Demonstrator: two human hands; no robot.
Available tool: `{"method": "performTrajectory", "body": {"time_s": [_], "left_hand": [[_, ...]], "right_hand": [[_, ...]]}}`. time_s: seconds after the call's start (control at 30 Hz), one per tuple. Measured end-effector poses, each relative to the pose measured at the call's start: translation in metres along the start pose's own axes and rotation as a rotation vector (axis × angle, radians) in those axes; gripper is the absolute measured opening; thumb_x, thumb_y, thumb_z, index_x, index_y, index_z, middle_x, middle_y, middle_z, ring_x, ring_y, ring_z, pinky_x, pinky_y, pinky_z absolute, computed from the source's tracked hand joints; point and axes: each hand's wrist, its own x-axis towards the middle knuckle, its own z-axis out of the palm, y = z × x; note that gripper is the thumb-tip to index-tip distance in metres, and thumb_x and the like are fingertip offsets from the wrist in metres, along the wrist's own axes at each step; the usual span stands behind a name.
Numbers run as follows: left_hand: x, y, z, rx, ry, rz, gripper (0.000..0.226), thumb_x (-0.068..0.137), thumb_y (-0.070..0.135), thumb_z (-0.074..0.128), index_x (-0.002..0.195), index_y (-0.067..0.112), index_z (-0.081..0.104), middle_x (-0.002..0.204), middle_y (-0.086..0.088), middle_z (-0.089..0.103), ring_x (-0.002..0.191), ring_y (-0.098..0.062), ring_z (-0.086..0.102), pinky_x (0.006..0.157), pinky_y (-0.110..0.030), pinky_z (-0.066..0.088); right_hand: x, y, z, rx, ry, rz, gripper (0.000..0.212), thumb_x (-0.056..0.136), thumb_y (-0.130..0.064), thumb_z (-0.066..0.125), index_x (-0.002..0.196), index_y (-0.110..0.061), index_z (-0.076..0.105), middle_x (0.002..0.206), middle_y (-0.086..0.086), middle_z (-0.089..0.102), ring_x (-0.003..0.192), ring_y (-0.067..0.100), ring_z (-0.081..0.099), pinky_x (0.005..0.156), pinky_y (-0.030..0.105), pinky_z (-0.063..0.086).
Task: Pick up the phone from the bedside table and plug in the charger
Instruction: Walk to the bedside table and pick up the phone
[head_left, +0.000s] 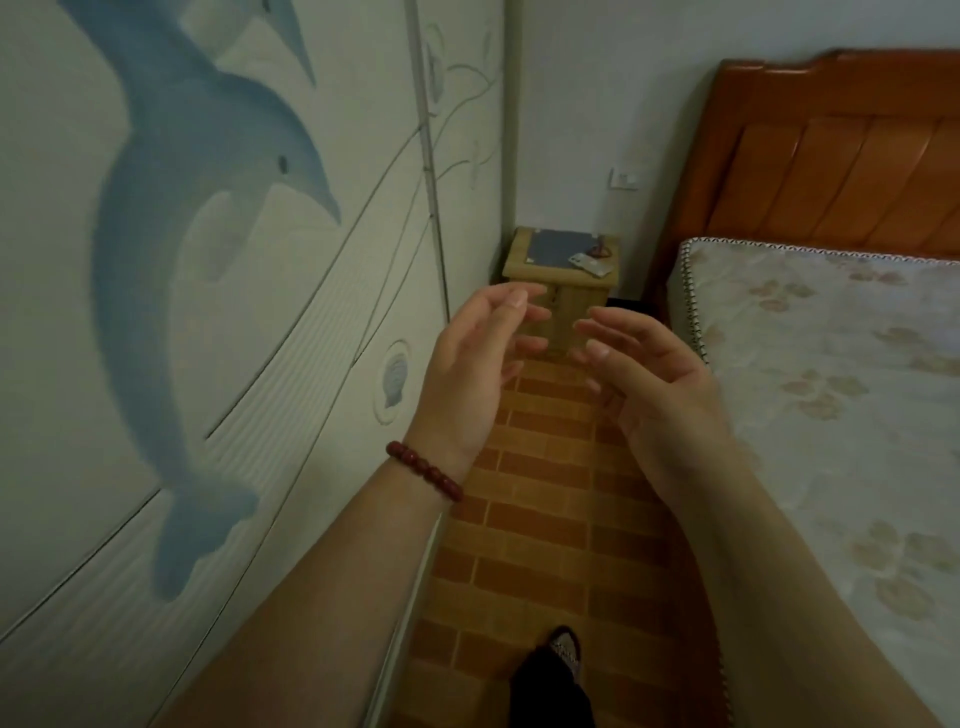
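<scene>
my left hand (470, 358) and right hand (657, 374) spread wide, empty. pale flat phone (588, 263) on boxy wooden table (558, 283), slate-grey top.

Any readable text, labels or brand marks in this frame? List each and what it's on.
None legible.
Wall outlet plate: small dark marks, too blurred to read.
Phone on the bedside table: too small, no marking readable.
Wardrobe doors: dolphin and shell pictures only, no words.
Headboard and mattress: no labels visible.
</scene>
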Motion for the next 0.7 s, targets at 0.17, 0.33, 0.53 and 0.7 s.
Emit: {"method": "performTrajectory", "body": {"time_s": [0.17, 0.33, 0.53, 0.7], "left_hand": [[0.123, -0.021, 0.045, -0.071, -0.044, -0.043, 0.022, 0.091, 0.038, 0.041, 0.093, 0.035, 0.063, 0.09, 0.014, 0.067, 0.086, -0.007, 0.064, 0.09, -0.036, 0.047], [0.226, -0.044, 0.078, -0.11, -0.064, -0.064, 0.021, 0.088, 0.04, 0.044, 0.089, 0.038, 0.065, 0.087, 0.017, 0.069, 0.088, -0.01, 0.065, 0.089, -0.037, 0.045], [0.333, -0.073, 0.102, -0.122, -0.099, -0.077, 0.023, 0.082, 0.045, 0.045, 0.081, 0.046, 0.068, 0.085, 0.02, 0.069, 0.087, -0.009, 0.064, 0.087, -0.034, 0.044], [0.443, -0.105, 0.122, -0.15, -0.134, -0.07, 0.022, 0.084, 0.042, 0.045, 0.085, 0.04, 0.066, 0.086, 0.017, 0.068, 0.082, -0.004, 0.065, 0.085, -0.03, 0.046]], "right_hand": [[0.12, 0.011, -0.047, 0.009, 0.045, 0.004, 0.023, 0.073, -0.03, 0.071, 0.094, -0.039, 0.073, 0.103, -0.012, 0.074, 0.1, 0.011, 0.068, 0.079, 0.028, 0.05], [0.22, 0.015, -0.091, 0.011, 0.101, -0.019, 0.023, 0.08, -0.017, 0.069, 0.089, -0.038, 0.073, 0.098, -0.012, 0.075, 0.094, 0.009, 0.068, 0.073, 0.021, 0.052], [0.322, 0.035, -0.126, 0.032, 0.124, -0.021, 0.027, 0.083, -0.009, 0.066, 0.086, -0.035, 0.074, 0.091, -0.013, 0.075, 0.092, 0.01, 0.067, 0.07, 0.016, 0.052], [0.425, 0.058, -0.149, -0.001, 0.133, -0.039, 0.024, 0.082, -0.014, 0.067, 0.088, -0.037, 0.074, 0.095, -0.015, 0.074, 0.096, 0.011, 0.066, 0.072, 0.018, 0.051]]}}
